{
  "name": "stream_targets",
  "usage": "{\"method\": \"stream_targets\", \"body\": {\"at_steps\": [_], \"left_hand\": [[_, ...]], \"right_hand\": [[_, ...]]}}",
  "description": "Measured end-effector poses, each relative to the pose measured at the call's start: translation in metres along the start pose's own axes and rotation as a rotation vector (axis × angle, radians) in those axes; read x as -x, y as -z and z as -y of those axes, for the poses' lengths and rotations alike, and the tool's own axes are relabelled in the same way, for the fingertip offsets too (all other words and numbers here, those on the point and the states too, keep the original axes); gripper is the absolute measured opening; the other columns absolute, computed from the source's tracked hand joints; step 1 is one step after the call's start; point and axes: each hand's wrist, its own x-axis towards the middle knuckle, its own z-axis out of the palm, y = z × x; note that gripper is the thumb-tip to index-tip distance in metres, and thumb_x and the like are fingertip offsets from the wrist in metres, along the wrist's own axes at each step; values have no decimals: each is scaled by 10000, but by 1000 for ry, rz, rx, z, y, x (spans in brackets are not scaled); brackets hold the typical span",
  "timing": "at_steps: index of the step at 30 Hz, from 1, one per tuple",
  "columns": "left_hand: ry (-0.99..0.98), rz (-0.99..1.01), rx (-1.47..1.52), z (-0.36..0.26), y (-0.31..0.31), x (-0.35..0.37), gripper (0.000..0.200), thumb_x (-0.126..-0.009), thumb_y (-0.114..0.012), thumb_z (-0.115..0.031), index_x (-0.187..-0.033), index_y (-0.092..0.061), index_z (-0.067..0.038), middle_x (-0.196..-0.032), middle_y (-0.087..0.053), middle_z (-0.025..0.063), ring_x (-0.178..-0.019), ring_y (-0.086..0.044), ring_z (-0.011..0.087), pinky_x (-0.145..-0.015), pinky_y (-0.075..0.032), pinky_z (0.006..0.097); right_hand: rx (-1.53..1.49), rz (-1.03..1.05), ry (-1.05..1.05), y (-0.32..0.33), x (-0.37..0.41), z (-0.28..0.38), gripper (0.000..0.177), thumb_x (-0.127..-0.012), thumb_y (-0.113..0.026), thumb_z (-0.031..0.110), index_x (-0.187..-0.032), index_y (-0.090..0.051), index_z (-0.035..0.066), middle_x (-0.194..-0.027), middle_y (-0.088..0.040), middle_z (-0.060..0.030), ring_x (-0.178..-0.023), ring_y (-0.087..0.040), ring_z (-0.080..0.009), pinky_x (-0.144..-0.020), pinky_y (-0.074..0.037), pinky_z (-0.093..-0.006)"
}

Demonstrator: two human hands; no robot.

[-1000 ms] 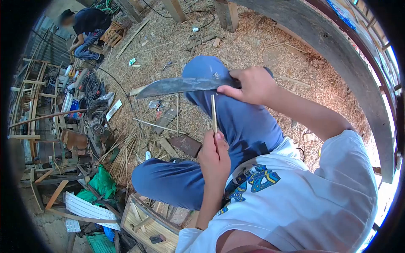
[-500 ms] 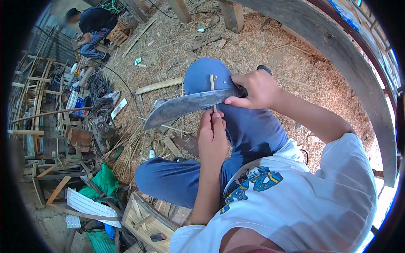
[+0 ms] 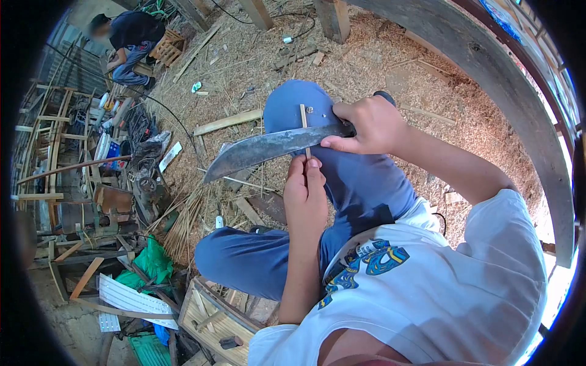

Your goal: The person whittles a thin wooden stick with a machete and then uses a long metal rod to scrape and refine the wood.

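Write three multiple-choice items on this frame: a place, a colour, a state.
1. Where does the knife cross the bamboo stick? A over the bent knee; B on the ground; C on a bench.
2. What colour are the trousers? A green; B blue; C black.
3. What does the left hand hold? A nothing; B the knife handle; C the stick.
Answers: A, knife and stick meet in front of the knee; B, both legs are blue; C, it pinches the stick while the right hand grips the knife.
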Motion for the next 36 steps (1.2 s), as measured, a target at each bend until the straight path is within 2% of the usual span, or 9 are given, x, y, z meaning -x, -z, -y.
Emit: {"method": "stream_targets", "body": {"at_steps": [3, 6, 9, 12, 15, 21, 24, 30, 36], "left_hand": [[-53, 11, 68, 5, -2, -2, 166, -1107, -488, -186, -1054, -560, -47, -689, -439, -55, -517, -340, -4, -444, -252, 201], [-48, 12, 87, 8, -3, -4, 169, -1108, -490, -189, -1057, -561, -44, -697, -449, -56, -529, -349, -5, -455, -255, 198], [-11, 7, 39, 6, 0, -2, 236, -1095, -497, -220, -1051, -598, -11, -729, -516, 14, -656, -482, 106, -609, -416, 295], [-74, -21, -28, 9, -1, -3, 234, -1095, -494, -219, -1063, -598, -11, -726, -527, 27, -646, -501, 120, -604, -425, 311], [-132, -72, -102, 6, -3, 1, 211, -1106, -496, -205, -1067, -583, -16, -749, -481, -24, -656, -421, 48, -574, -347, 238], [-213, -115, -272, -1, -2, 9, 221, -1096, -498, -199, -1024, -583, -8, -753, -487, 14, -676, -449, 101, -614, -390, 290], [-268, -122, -294, 10, 2, 10, 246, -1092, -492, -216, -1075, -592, 8, -754, -575, 136, -638, -557, 221, -616, -452, 375], [-145, -89, -258, 11, 7, 30, 218, -1090, -488, -189, -1013, -562, 1, -731, -543, 125, -625, -518, 206, -599, -436, 376], [-63, -103, -221, 0, 17, 46, 195, -1084, -495, -161, -1008, -569, 2, -736, -559, 91, -641, -511, 135, -593, -432, 333]], "right_hand": [[-13, 3, 3, 1, -1, -1, 642, -851, -675, 688, -768, -602, 55, -552, -568, -154, -563, -638, -381, -531, -489, -459], [-4, 5, -6, 1, -2, 0, 658, -856, -661, 700, -760, -604, 52, -547, -567, -154, -559, -638, -382, -531, -490, -462], [-2, 15, -27, 2, -3, 1, 682, -861, -642, 720, -742, -611, 49, -542, -568, -153, -558, -641, -383, -539, -500, -464], [17, 147, -102, 15, -7, 10, 807, -872, -535, 812, -778, -686, 25, -625, -661, -173, -648, -702, -383, -640, -572, -473], [29, 195, -112, 16, -10, 11, 827, -872, -514, 825, -775, -693, 22, -642, -669, -182, -666, -707, -389, -651, -575, -476], [38, 209, -115, 18, -9, 15, 836, -868, -511, 829, -786, -704, 20, -653, -671, -194, -681, -711, -398, -662, -578, -478], [47, 69, -48, 6, -4, 12, 748, -865, -603, 767, -741, -642, 30, -548, -602, -161, -579, -672, -381, -566, -543, -463], [43, 65, -84, 9, -3, 12, 734, -871, -605, 758, -769, -655, 33, -568, -616, -168, -593, -676, -389, -578, -548, -466], [-60, 31, -166, 3, -2, 3, 682, -887, -622, 712, -787, -652, 38, -601, -625, -180, -618, -670, -401, -593, -530, -478]]}}
